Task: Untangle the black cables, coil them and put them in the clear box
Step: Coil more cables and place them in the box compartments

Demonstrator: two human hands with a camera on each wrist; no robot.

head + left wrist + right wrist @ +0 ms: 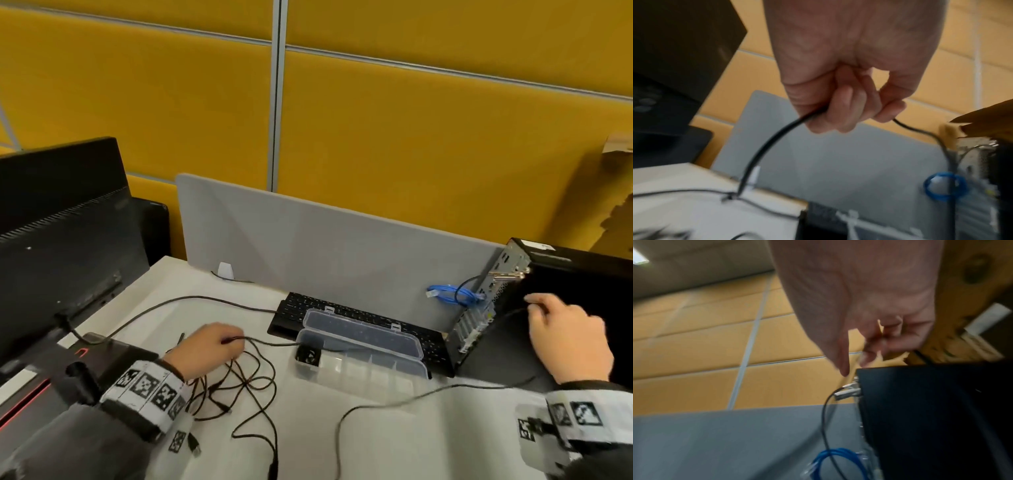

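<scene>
So the left hand (209,346) is pinching one of the black cables (246,383), with the rest tangled on the counter (394,438) near it. Right hand (565,339) grips another cable strand over by the black PC case (582,308). Clear box (363,353) sits open in the middle, against the keyboard (342,317).

Both hands bare. Left hand (209,346) at 8 o'clock in the head view, right hand (568,339) at 4 o'clock. Dark grey sleeves (68,442) on both arms, ribbed cuffs. Each wrist carries a white band (150,387) printed with square black-and-white fiducial markers; one more marker sits lower on the left band at 7 o'clock. Right band (575,421) has a small black part at its left edge. Wrist views blurred, show only bare hands.
</scene>
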